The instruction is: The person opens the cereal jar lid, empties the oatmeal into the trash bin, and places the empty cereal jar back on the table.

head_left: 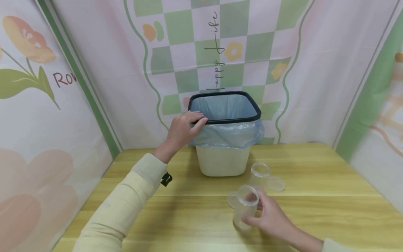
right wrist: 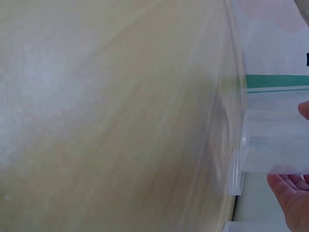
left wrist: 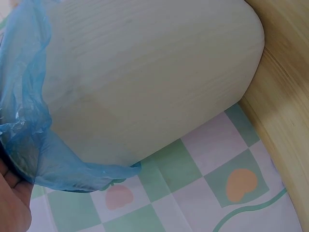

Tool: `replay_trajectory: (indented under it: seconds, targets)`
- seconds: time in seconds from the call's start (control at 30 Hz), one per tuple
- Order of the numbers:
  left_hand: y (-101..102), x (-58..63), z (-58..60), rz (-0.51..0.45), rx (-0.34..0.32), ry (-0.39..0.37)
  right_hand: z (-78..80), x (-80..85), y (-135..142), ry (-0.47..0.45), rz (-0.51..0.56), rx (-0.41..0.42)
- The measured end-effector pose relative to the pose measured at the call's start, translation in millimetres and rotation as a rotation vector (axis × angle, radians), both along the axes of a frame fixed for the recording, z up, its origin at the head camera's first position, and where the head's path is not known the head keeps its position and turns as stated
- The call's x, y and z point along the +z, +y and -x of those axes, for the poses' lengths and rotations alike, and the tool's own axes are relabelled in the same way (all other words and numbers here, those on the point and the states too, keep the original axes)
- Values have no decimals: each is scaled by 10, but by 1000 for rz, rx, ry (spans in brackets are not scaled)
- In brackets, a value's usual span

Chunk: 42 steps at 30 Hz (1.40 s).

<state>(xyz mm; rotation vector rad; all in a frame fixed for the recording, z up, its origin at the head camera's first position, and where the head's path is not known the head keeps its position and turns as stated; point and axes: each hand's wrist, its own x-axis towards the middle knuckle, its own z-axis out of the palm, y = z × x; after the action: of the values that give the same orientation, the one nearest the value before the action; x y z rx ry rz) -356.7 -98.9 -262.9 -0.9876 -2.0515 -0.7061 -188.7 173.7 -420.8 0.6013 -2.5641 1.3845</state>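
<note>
My left hand (head_left: pixel 185 127) holds the black rim (head_left: pixel 233 121) of a cream trash bin (head_left: pixel 223 161) at its left front corner. A pale blue bag (head_left: pixel 226 134) lines the bin and hangs over the outside; in the left wrist view the fingers (left wrist: pixel 14 183) bend at its edge. With thumb and fingers on opposite sides, my right hand (head_left: pixel 274 217) grips a clear, lidless plastic jar (head_left: pixel 245 211), upright at the table's front. The right wrist view shows this jar (right wrist: pixel 270 140) close by a round clear lid (right wrist: pixel 235 174).
Behind the held jar stands a second clear open jar (head_left: pixel 259 169), with a round lid (head_left: pixel 276 183) at its right. Another lid (head_left: pixel 232 200) lies left of the held jar. Printed curtains (head_left: pixel 179 26) enclose the wooden table (head_left: pixel 315 182) at the back and sides.
</note>
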Motion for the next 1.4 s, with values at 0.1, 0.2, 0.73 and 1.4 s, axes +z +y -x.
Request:
replay_trajectory:
  seconds: [0.1, 0.2, 0.73, 1.4]
  targets:
    - [0, 0, 2, -2, -6, -3, -6, -25, -11, 13, -12, 7]
    - [-2, -2, 4, -3, -9, -8, -9, -49, -18, 5, -23, 23]
    - [-4, 3, -14, 2, 0, -32, 8, -71, -63, -63, -1, 56]
    - [-13, 2, -25, 20, 11, -41, -21, -51, -15, 1, -75, 110]
